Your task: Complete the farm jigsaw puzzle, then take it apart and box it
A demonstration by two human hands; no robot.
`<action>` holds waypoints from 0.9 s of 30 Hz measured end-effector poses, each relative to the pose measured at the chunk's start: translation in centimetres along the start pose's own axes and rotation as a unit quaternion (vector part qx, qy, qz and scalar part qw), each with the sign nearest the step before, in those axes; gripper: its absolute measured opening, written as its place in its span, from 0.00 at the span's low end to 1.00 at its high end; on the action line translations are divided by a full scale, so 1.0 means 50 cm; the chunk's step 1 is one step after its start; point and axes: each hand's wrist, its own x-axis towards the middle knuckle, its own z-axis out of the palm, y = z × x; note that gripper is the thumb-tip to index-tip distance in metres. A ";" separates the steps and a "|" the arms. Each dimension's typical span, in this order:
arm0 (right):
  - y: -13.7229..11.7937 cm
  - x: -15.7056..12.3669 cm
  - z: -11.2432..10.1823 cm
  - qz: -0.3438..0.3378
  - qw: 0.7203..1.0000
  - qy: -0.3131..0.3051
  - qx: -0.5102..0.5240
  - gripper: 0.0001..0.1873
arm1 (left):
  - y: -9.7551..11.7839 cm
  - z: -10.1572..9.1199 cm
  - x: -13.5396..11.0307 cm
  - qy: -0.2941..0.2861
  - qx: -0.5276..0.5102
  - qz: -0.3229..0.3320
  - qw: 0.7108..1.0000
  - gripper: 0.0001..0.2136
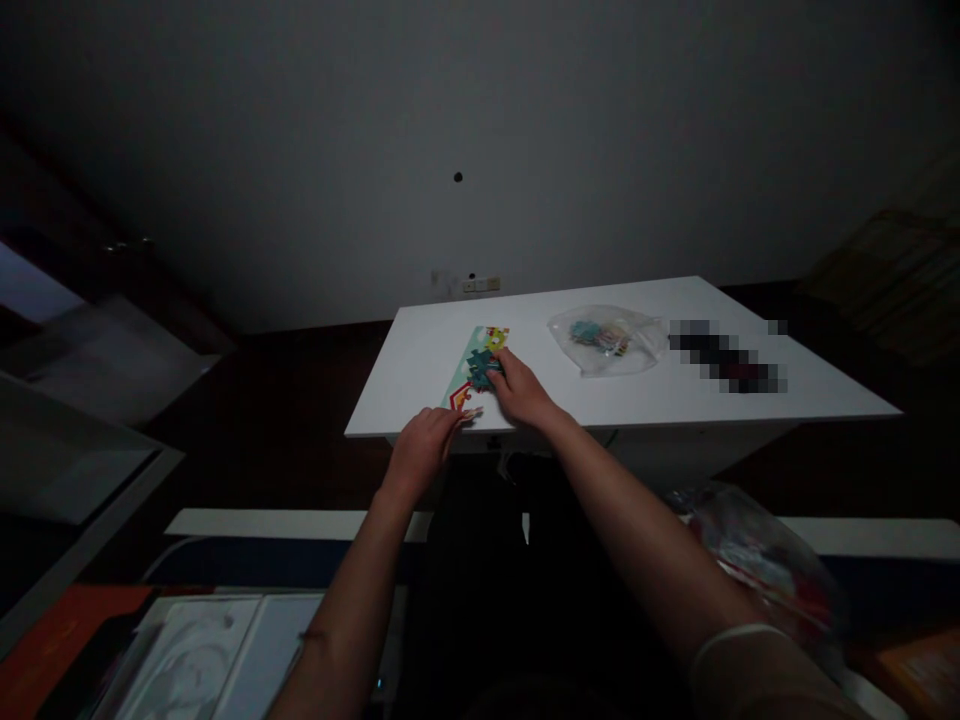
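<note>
Partly joined jigsaw puzzle pieces (pixel 461 375) lie on the left part of the white table, pale green with red and yellow pictures. My right hand (pixel 523 392) is over their right side, fingers closed on dark teal jigsaw pieces (pixel 480 368); its fingertips are partly hidden. At the table's front edge, my left hand (pixel 421 447) pinches a small jigsaw piece (pixel 472 413) close to the lower end of the joined ones. To the right, a clear plastic bag (pixel 637 345) with several more pieces inside lies flat, apart from both hands.
The white table (pixel 750 395) stands before a grey wall. A blurred-out dark object (pixel 727 358) lies on its right side. Below, another clear bag (pixel 765 560) with red contents is beside my right forearm. An open white box (pixel 202 640) is at lower left.
</note>
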 end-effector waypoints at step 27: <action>0.025 -0.031 0.010 0.131 0.963 0.072 0.226 0.16 | -0.011 0.005 -0.030 0.022 -0.044 -0.039 0.998 0.16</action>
